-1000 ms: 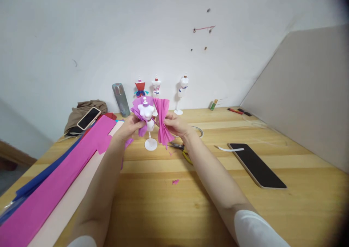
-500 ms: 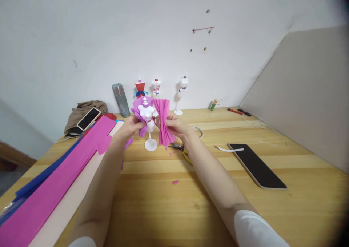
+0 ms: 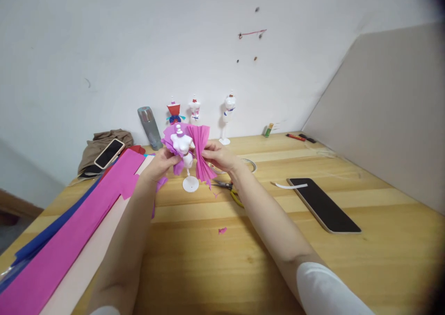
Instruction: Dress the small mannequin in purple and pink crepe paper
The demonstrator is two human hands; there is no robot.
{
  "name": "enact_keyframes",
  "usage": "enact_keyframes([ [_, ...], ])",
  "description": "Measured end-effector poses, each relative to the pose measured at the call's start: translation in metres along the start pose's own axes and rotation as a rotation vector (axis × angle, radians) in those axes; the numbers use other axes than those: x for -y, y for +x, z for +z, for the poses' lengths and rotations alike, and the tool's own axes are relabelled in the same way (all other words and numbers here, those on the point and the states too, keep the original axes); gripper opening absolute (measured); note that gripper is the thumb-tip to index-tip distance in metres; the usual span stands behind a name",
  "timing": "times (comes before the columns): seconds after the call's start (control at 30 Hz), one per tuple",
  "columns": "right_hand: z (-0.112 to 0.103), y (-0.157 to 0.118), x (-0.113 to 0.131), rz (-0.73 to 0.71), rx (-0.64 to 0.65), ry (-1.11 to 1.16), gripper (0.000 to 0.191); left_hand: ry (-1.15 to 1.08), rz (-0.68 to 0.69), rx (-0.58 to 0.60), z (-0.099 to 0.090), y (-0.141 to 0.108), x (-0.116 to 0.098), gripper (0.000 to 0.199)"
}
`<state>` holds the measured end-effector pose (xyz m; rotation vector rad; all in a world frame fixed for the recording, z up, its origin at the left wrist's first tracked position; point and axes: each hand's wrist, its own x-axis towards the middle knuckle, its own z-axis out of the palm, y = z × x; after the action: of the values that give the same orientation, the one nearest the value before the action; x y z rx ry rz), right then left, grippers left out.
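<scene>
A small white mannequin (image 3: 182,144) on a round base stands between my hands, with purple crepe paper (image 3: 169,136) behind and around its left side. My left hand (image 3: 162,163) is closed on that purple paper beside the mannequin's waist. Pinched at its middle in my right hand (image 3: 217,155) is a pleated pink paper piece (image 3: 202,164), fanned out at top and bottom, close against the mannequin's right side. Scissors with yellow handles (image 3: 236,196) lie on the table below my right wrist.
Three other mannequins, one a white one (image 3: 229,108), stand by the wall with a grey bottle (image 3: 150,128). Long pink paper (image 3: 74,231) covers the left. A phone (image 3: 109,153) rests on brown cloth (image 3: 100,143). A black tablet (image 3: 325,207) lies right, a white strip (image 3: 288,185) across its corner.
The view has shifted slightly. My right hand has brought the pleated pink paper a little nearer the mannequin, while my left hand keeps its hold.
</scene>
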<state>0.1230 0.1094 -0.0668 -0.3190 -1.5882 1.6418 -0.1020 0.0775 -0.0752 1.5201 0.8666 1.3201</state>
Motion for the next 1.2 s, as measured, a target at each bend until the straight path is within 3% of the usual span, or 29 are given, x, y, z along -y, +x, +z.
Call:
enact_keyframes([
  [0.23, 0.002, 0.003, 0.001, -0.007, 0.022, -0.117, 0.031, 0.091, 0.027, 0.016, 0.000, 0.000, 0.001, 0.047],
  [0.53, 0.014, 0.003, 0.013, -0.109, -0.068, -0.271, 0.018, 0.100, 0.007, 0.001, 0.007, -0.002, -0.009, 0.049],
  [0.97, 0.018, 0.003, 0.017, -0.133, -0.123, -0.400, 0.014, 0.152, 0.030, -0.008, 0.002, 0.000, -0.002, 0.050],
  [1.2, 0.024, 0.003, 0.012, -0.132, -0.213, -0.456, 0.014, 0.184, 0.015, 0.005, 0.003, -0.001, -0.006, 0.048],
])
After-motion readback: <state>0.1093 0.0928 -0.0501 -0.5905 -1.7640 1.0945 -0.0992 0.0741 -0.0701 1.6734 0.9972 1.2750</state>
